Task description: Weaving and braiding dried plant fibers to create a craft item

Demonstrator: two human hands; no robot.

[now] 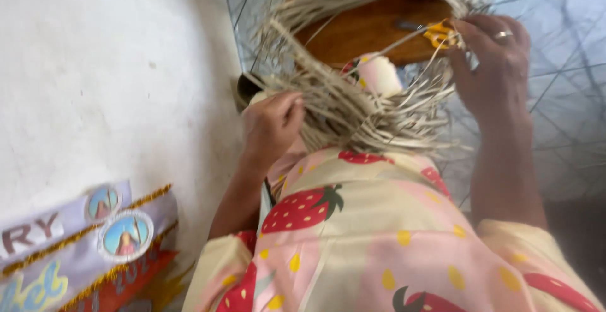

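- Left hand [271, 122] pinches dry straw strands [360, 107] over the lap; the loose bundle could slip apart.
- Right hand [495, 66], right of the straw, clasps strands beside yellow scissors [437, 34], risking a nick.

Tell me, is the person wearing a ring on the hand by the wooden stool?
Yes, a silver ring sits on a finger of the right hand, which holds the dried straw strips beside the wooden stool.

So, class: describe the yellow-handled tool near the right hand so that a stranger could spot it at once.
Start at the brown wooden stool at top centre. On its right edge, against the fingertips of the right hand, lie scissors. Their bright yellow handles stand out from the pale dried straw strips around them.
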